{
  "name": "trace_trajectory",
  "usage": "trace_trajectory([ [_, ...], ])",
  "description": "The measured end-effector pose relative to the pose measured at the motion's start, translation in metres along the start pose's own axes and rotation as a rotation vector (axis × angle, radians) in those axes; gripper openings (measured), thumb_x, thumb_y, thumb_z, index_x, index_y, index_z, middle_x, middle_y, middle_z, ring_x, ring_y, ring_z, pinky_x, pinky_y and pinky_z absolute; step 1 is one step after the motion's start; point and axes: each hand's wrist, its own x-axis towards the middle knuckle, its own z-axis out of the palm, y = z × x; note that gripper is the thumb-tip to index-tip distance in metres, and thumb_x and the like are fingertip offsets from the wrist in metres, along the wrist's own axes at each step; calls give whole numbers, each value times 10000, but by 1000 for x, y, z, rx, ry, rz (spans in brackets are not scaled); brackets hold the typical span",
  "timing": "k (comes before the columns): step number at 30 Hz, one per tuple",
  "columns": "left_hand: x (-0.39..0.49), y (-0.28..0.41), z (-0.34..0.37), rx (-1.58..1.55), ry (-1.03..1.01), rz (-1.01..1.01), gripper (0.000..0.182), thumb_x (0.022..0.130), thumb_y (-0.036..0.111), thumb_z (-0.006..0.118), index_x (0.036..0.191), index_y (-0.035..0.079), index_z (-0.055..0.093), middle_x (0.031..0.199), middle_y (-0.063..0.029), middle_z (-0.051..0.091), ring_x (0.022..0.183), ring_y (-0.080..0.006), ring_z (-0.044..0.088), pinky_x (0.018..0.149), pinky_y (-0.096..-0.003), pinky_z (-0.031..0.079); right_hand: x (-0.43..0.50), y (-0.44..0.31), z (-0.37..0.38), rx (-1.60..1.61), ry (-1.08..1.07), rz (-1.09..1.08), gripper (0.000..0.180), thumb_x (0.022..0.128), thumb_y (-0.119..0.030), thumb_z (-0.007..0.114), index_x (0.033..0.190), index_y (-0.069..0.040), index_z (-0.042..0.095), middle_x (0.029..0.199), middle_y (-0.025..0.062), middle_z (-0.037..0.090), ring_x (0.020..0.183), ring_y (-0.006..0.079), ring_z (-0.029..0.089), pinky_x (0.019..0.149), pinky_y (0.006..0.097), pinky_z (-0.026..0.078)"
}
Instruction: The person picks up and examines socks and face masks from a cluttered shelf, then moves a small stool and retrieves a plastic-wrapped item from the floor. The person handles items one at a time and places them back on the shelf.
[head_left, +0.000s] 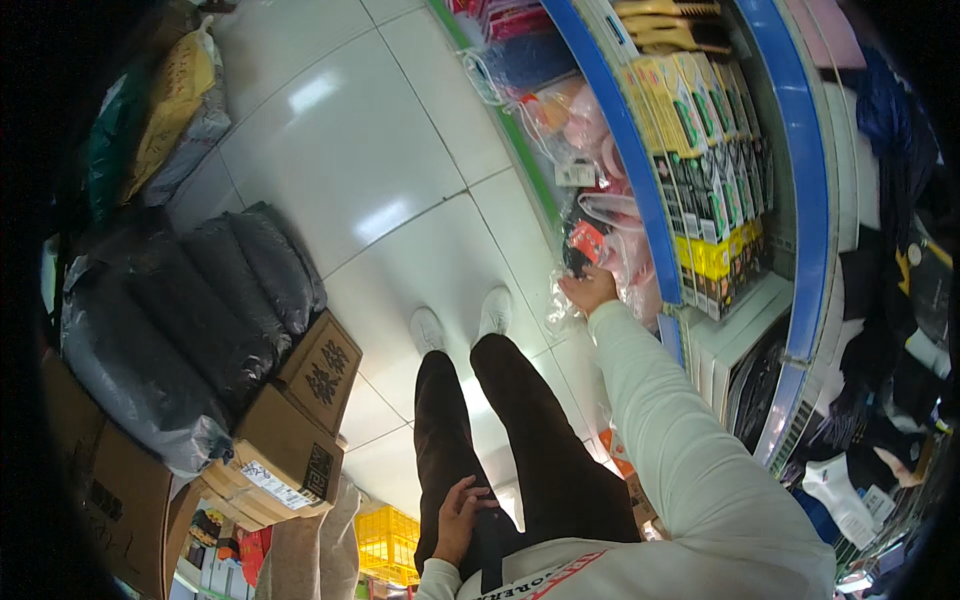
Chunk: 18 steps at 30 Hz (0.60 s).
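My right hand (591, 289) reaches to the low shelf on the right, its bent fingers against a clear plastic wrapper (562, 307) at the shelf's edge. Whether they grip the plastic is hard to make out. Just beyond the fingertips lies a dark packaged item with a red label (587, 239). Pink goods in clear plastic bags (628, 251) crowd beside it. Over my dark trousers (442, 420), my left hand (461, 517) hangs with nothing in it, fingers somewhat apart.
Blue-edged shelving (615, 97) holds stacked small boxes (705, 172) and wooden-handled brushes (675, 22). Cardboard cartons (289, 427) and stuffed dark plastic sacks (202, 300) stand on the left. A yellow plastic crate (388, 540) is near my left side. White tiles (360, 150) cover the floor.
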Motion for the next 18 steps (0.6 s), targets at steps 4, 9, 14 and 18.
trace_trajectory([
  [4,-8,39,23,-77,69,-35,412,1024,161,531,1408,35,451,1183,-178,627,1020,-296,683,821,-384,594,-21,4,-27,-660,74,22,213,933,-214,508,1052,-83,628,1127,104,623,1111,285,579,967,473,483],
  [9,-12,130,51,-72,37,132,398,1010,125,538,1386,14,472,1166,-168,631,1019,-267,677,839,-366,584,-66,29,-7,-905,-138,113,327,944,-181,536,1250,-68,544,1021,160,674,899,271,646,739,435,521],
  [14,14,202,41,-30,89,250,369,995,90,546,1352,4,510,1145,-142,641,968,-223,683,803,-329,581,-127,55,99,-1234,-189,-141,379,940,-102,581,1313,-57,529,1015,181,710,777,247,691,630,326,531],
  [18,60,237,19,102,151,264,317,978,78,579,1286,7,577,1049,-116,669,861,-182,688,729,-306,581,-156,49,180,-1320,-278,-132,399,932,-129,578,1317,-36,539,1075,164,700,879,230,690,699,335,540],
])
